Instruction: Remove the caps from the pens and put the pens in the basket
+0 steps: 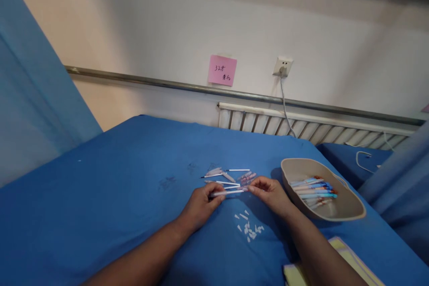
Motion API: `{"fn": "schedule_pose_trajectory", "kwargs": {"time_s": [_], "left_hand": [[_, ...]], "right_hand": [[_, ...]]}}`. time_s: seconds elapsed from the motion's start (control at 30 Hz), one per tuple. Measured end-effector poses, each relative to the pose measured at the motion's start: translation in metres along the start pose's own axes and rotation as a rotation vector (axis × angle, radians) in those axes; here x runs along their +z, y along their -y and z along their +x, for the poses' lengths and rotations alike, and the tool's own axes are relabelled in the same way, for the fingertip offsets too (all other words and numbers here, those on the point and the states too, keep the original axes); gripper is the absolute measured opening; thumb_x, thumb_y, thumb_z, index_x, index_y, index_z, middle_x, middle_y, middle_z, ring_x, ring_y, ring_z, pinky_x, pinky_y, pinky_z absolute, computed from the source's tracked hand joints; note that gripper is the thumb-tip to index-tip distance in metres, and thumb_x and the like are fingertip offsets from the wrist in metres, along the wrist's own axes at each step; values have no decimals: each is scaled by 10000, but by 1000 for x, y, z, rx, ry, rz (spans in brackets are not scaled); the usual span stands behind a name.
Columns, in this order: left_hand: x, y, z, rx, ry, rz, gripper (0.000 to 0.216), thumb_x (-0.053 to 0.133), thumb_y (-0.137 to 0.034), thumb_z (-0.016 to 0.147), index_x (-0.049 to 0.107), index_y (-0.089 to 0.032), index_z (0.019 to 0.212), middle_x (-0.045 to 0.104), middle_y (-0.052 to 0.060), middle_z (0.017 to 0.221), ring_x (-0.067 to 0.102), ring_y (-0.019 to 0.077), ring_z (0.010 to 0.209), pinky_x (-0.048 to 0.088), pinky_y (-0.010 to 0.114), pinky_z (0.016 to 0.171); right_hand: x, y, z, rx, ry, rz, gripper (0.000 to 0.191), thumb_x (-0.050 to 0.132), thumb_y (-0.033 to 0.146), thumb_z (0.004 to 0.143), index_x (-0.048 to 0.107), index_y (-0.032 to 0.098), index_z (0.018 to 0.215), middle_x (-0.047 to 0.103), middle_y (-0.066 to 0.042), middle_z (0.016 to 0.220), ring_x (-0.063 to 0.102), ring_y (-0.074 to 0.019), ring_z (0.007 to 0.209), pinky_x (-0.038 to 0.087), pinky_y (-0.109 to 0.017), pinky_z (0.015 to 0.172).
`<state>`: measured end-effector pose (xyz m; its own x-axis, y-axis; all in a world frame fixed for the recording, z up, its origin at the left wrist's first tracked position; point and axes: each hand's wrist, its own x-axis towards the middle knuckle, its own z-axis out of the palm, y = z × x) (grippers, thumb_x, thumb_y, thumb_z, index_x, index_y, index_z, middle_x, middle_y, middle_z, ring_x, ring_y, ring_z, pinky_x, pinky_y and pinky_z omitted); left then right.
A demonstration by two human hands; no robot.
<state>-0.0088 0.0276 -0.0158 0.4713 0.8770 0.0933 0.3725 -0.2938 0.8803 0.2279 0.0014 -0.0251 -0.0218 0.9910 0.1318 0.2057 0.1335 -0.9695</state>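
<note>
My left hand (198, 208) is closed around a slim pen piece (216, 194), from which a white refill (233, 192) sticks out to the right. At the far end of that refill, my right hand (272, 195) pinches a small pinkish pen part; the fingertips hide most of it. Just beyond the hands lie loose white refills (237, 170), clear pen barrels (214, 171) and pinkish pen parts (248, 176). Nearer to me, between my forearms, is a scatter of small white pieces (250, 231).
Right of my right hand stands a beige basket (348, 208) holding several colored pens (313, 191). A yellow item (351, 261) lies partly under my right forearm. The blue-covered surface (100, 210) reaches toward a radiator (261, 121); blue curtains (36, 76) hang at both sides.
</note>
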Motion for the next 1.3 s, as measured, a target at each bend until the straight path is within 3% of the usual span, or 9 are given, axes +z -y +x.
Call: {"fn": "schedule_pose_trajectory", "kwargs": {"time_s": [0.53, 0.8, 1.03, 1.17, 1.3], "left_hand": [[0, -2, 1, -22, -9, -44, 163, 569, -301, 761, 619, -160, 824, 580, -5, 729, 518, 144, 682, 400, 228, 639], [4, -3, -1, -41, 99, -157, 175, 596, -294, 758, 646, -148, 840, 618, 7, 755, 549, 146, 704, 410, 221, 643], [2, 2, 2, -92, 68, -267, 242, 669, -334, 697, 667, -130, 829, 633, 19, 750, 547, 150, 695, 410, 228, 635], [1, 2, 2, -116, 89, -313, 264, 689, -350, 675, 667, -125, 810, 622, 12, 711, 527, 136, 651, 393, 221, 607], [0, 0, 2, -149, 101, -316, 274, 688, -370, 671, 664, -128, 798, 597, -3, 674, 492, 116, 598, 364, 206, 556]], "right_hand": [[-1, 0, 0, -9, 44, -38, 238, 660, 386, 717, 642, 149, 704, 644, -9, 670, 557, -128, 631, 416, -246, 619], [23, 10, -8, -41, 66, -138, 184, 621, 354, 747, 658, 175, 737, 652, -1, 683, 578, -135, 645, 433, -237, 610], [34, 19, -16, -140, 62, -363, 152, 643, 276, 728, 576, 199, 841, 574, 38, 669, 497, -99, 554, 360, -200, 522], [32, 26, -19, -263, 56, -498, 151, 603, 132, 718, 533, 206, 830, 559, 25, 764, 500, -112, 643, 359, -211, 580], [31, 26, -20, -362, 92, -502, 101, 569, 126, 765, 543, 204, 824, 558, 6, 790, 519, -135, 734, 383, -234, 653]]}}
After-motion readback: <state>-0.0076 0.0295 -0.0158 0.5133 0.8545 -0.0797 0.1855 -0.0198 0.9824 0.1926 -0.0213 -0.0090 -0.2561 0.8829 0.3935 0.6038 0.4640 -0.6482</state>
